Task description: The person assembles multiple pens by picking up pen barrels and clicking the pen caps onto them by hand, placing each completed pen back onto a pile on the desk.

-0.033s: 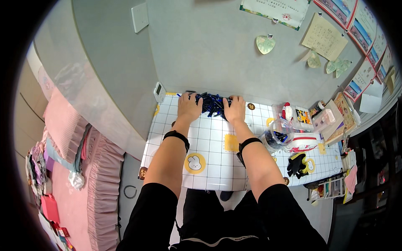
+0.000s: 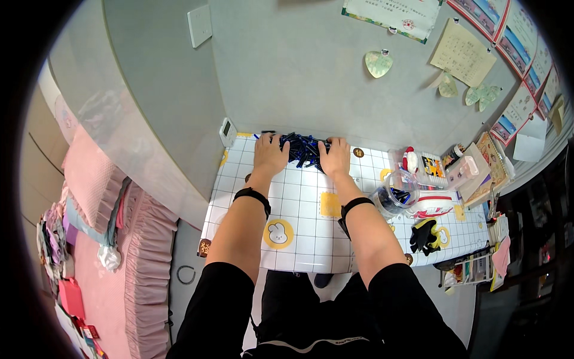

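A heap of small, thin dark-blue and black sticks lies at the far edge of the table, against the wall. Their exact kind is too small to make out. My left hand rests at the heap's left side, palm down with fingers apart. On the other side, my right hand touches the heap's right end, its fingers likewise stretched forward. Both hands flank the heap, and some sticks are hidden beside the fingers. One loose dark stick lies just beyond the left fingertips. Each wrist wears a black band.
A clear plastic jar with similar blue sticks stands on the right of the table. Near it are a white and red pouch, black and yellow gloves and a clear box. A small white digital device leans at the far left corner.
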Demonstrator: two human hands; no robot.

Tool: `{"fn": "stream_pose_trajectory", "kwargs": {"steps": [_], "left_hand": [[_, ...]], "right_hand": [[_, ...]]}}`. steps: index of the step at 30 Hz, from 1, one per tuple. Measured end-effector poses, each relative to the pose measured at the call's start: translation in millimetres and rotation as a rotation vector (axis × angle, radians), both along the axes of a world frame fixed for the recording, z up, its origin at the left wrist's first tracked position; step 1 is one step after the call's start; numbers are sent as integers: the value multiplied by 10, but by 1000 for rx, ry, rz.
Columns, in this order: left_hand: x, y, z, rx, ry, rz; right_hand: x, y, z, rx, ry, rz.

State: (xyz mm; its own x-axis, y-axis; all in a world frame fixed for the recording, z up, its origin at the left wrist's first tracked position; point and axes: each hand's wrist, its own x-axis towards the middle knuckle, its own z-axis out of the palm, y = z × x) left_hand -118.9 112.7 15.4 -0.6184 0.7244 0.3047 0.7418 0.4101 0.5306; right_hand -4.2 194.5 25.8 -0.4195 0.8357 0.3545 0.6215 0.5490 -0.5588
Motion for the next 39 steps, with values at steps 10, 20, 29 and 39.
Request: {"fn": "stream_pose_trajectory", "kwargs": {"steps": [10,20,29,39], "left_hand": [[143,57,-77,58,-43,-35],[339,47,-94,45,-40,-21],[547,-60,-29,142,-133,2],[675,-193,-7,341,-236,-65]], "right_hand": [[-82,-99,-44,79,-97,213],[-70,-227,-109,43,-189,325],[39,-313,-113,83,-193,369],[125,-404,-133,19,36,433]]}}
